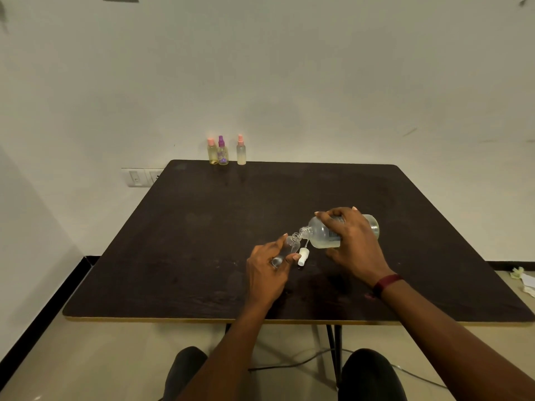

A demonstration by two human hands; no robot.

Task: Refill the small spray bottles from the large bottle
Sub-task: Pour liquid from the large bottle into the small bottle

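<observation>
At the far edge of the table [202, 241] I count two pink-topped spray bottles [212, 153] [241, 153] and one purple-topped bottle [222, 154]. Nearer me are one uncapped small bottle [290, 246], one large bottle [320, 235] and one white spray cap [303, 256].

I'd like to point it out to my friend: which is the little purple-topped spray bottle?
Follow the dark brown wooden table to its far edge by the white wall. Three small clear plastic spray bottles stand there; yours is the middle bottle. Only it has a purple cap; the left bottle and right bottle have pink caps.
</observation>
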